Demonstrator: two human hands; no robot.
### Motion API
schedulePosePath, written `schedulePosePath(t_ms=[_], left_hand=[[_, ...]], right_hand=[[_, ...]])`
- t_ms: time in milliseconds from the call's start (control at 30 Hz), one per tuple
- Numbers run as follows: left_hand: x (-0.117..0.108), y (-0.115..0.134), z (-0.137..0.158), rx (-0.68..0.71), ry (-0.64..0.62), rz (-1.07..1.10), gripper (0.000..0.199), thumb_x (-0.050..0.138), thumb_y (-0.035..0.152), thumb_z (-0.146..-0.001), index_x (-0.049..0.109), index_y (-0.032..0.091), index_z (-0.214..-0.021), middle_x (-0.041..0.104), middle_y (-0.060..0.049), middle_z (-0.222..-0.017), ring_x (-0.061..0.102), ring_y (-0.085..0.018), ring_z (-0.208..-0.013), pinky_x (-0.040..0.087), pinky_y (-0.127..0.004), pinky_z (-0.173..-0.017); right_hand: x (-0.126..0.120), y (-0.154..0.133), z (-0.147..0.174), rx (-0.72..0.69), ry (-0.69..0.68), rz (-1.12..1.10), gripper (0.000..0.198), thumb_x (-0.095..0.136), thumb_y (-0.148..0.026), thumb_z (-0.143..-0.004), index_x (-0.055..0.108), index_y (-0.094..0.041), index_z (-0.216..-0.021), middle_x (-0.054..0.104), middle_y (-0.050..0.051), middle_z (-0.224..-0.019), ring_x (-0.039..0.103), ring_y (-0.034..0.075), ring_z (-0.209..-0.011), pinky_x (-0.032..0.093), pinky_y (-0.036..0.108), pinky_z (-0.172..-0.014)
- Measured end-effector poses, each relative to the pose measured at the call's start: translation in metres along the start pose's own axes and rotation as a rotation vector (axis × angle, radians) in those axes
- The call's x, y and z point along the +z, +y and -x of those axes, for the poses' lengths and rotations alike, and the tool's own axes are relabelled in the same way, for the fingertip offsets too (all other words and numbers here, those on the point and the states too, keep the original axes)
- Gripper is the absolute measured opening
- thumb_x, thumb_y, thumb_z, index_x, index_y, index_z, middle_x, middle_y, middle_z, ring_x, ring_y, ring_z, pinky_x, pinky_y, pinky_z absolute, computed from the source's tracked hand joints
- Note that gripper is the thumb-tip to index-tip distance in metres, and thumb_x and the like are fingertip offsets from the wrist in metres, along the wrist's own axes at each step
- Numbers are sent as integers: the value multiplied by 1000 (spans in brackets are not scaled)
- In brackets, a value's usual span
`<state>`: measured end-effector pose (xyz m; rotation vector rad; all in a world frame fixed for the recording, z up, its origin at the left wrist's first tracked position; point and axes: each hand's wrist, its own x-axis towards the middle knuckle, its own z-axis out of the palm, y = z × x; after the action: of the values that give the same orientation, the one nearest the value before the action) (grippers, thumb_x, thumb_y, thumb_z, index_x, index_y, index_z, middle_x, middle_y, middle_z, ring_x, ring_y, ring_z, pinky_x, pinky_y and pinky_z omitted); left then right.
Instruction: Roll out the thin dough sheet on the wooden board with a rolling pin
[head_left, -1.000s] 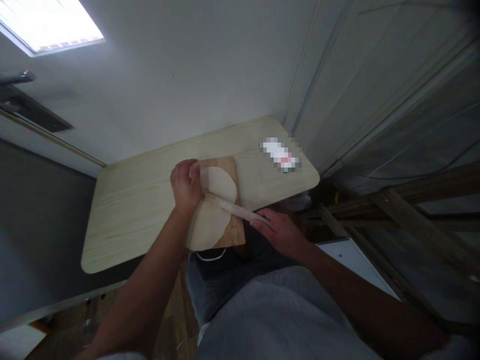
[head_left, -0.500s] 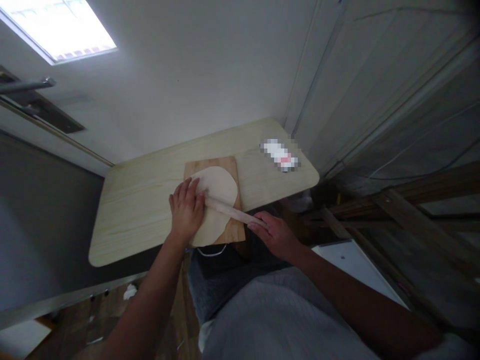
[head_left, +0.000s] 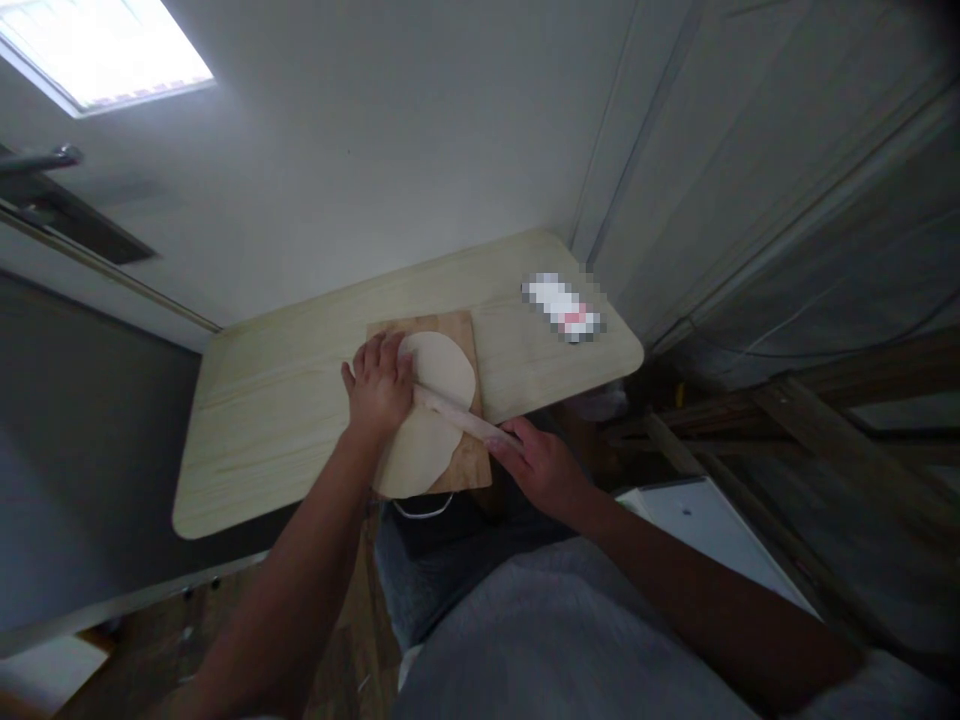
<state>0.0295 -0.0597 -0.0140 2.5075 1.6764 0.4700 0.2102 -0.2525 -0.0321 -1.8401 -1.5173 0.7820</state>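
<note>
A sheet of rolled dough (head_left: 442, 358) lies over a wooden cutting board (head_left: 474, 462), with its near part reaching the board's front edge. Across the dough runs a thin rolling pin (head_left: 454, 415), slanting down to the right. My right hand (head_left: 541, 465) is closed around the pin's near end, just off the board's right side. Over the far end of the pin, my left hand (head_left: 380, 385) is bent with its fingers close together, resting at the dough's left edge. That end of the pin is hidden beneath the hand.
The board stands on a pale wood-grain table (head_left: 270, 420) against a white door with a handle (head_left: 45, 160). A blurred white and red item (head_left: 562, 305) lies at the table's right end. A metal loop (head_left: 424, 508) hangs at the board's front. Wooden beams (head_left: 825, 430) are to the right.
My left hand has shifted slightly up and to the right, and its fingers are more bent. The rolling pin's angle has barely changed. The camera view has moved a little.
</note>
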Motion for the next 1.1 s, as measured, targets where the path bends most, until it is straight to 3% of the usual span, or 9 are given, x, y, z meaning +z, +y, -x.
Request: schedulePosePath(t_ms=[400,1100], left_hand=[[0,7,-22,82,-103,-40,53,27,43,-102,39,30,-152,39,-9,-159,33,-33,-146,22,-67,-116],[12,39,-60,119,-160,-36,56,27,51,-101,40,30,-151,38,-10,-159,31,-36,-146,19,-67,-116]], right_hand=[[-7,-12,-2,111,-48,-80,35,50,-50,-98,63,-19,-107,70,4,-77,64,18,-65,38,26,-58],[-13,1,-11,166,8,-106,34,56,-54,-94,64,-22,-101,71,4,-80,67,21,-72,42,28,-63]])
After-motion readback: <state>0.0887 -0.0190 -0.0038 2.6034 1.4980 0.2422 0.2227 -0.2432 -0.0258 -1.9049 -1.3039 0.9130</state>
